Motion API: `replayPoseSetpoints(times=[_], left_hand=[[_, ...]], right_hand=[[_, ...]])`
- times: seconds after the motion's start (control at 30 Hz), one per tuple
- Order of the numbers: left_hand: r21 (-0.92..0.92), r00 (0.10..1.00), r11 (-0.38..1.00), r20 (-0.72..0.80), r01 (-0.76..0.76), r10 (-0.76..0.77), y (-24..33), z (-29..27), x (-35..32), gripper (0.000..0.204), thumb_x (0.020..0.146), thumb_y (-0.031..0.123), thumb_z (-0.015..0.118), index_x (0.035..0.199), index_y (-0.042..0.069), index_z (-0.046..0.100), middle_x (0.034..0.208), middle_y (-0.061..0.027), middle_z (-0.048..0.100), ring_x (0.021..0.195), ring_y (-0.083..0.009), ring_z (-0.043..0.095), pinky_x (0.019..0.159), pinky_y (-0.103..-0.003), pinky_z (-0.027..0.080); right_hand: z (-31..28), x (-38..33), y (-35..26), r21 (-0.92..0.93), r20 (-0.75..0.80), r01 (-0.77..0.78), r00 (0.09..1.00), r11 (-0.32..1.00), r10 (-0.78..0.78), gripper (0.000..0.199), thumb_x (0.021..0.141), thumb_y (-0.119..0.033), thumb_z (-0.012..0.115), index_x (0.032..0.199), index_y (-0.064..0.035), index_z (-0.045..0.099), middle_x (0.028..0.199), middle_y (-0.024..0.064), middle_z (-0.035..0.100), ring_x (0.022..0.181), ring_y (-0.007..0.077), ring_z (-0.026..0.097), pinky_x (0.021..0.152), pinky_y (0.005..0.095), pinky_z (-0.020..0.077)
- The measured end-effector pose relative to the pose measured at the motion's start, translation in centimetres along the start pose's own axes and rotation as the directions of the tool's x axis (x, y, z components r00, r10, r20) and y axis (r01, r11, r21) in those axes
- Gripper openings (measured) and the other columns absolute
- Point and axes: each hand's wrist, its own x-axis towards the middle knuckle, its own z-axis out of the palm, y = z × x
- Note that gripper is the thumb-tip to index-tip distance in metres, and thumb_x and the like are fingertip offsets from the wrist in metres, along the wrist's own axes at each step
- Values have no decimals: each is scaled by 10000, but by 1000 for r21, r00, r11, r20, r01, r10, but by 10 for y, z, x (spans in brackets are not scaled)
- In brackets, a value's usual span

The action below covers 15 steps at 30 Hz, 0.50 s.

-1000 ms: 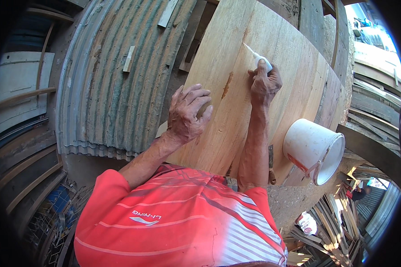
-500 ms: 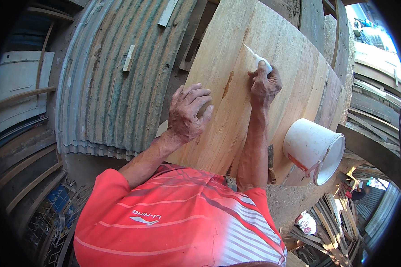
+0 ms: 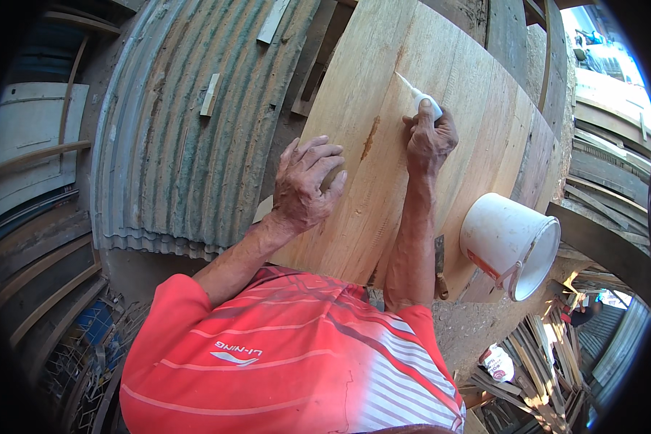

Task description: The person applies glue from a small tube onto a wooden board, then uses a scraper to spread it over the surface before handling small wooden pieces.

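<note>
A small white squeeze bottle [image 3: 428, 105] with a long thin nozzle is gripped in my right hand [image 3: 430, 137]. Its tip points up and left, over a seam of the wooden panel [image 3: 477, 123], which is made of several planks side by side. Near the panel's left edge my left hand [image 3: 307, 184] hovers with fingers loosely bent and apart, holding nothing. Between the two hands a dark brown stain [image 3: 369, 137] runs along a seam. Beside my right forearm lies a flat blade tool, likely a scraper or putty knife [image 3: 440, 271], partly hidden.
A white bucket [image 3: 499, 235] lies tipped on the panel's near right, its mouth facing right. Corrugated metal sheets [image 3: 195, 145] at left carry two small wood strips, one of them a pale strip [image 3: 210, 95]. Scrap wood [image 3: 542, 362] is heaped at lower right.
</note>
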Motion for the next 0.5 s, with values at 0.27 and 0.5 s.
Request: replayPoseSetpoints(times=[0.27, 0.5], left_hand=[[5, 1000, 1000, 3, 9, -9, 0, 0, -1, 216, 862, 151, 739, 1073, 109, 713, 1229, -40, 687, 1306, -265, 578, 1162, -510, 361], [4, 1000, 1000, 7, 12, -12, 0, 0, 0, 221, 864, 155, 738, 1078, 110, 712, 1237, -38, 685, 1310, -266, 576, 1162, -518, 359]], right_hand=[[-1, 0, 5, 3, -8, 9, 1000, 1000, -9, 299, 1034, -272, 652, 1057, 22, 703, 782, 45, 674, 661, 110, 677, 558, 254, 495], [-2, -5, 9, 25, -19, 40, 999, 999, -40, 294, 1038, -265, 646, 1045, 25, 696, 796, 54, 678, 672, 120, 687, 571, 252, 496]])
